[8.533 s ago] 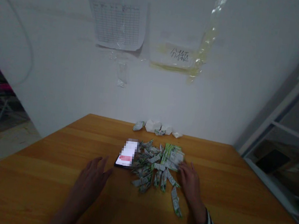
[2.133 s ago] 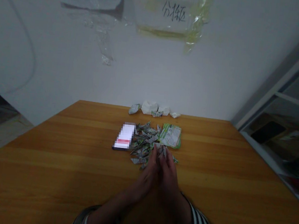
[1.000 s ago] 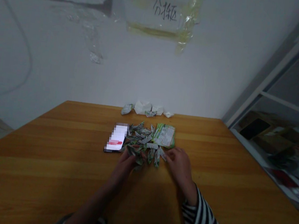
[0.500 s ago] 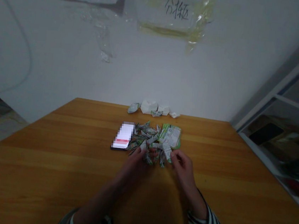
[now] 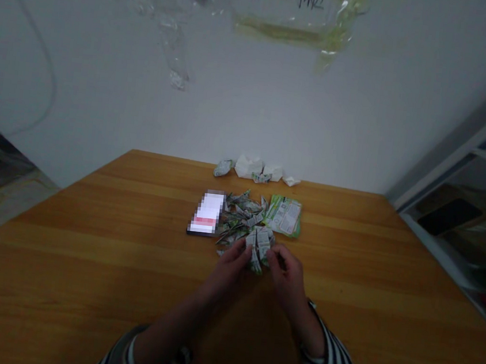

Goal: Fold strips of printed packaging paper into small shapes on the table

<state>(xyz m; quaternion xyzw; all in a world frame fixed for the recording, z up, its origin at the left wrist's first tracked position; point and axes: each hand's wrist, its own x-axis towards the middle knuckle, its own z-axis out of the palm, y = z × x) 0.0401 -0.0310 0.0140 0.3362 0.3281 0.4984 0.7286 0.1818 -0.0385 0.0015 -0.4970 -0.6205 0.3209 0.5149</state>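
Note:
Near the front of a loose heap of crumpled, printed green-and-white paper scraps (image 5: 242,214), both hands are close together. My left hand (image 5: 231,265) is closed, thumb and fingers pinching a printed paper scrap (image 5: 250,242). Facing it, my right hand (image 5: 288,271) pinches another printed paper scrap (image 5: 264,241) by its edge. The two scraps are side by side, almost touching; whether they are joined lower down I cannot tell. Just behind the right hand lies a flat green-and-white printed sheet or packet (image 5: 283,215).
Left of the heap lies a phone (image 5: 207,213) with a lit, blurred screen. Crumpled white tissues (image 5: 248,167) and a balled printed wrapper (image 5: 222,168) sit along the wooden table's (image 5: 132,240) back edge by the wall. A shelf unit (image 5: 446,267) stands to the right.
My hands have come closer together, bringing the two scraps side by side over the front of the heap. The camera view has tilted slightly down.

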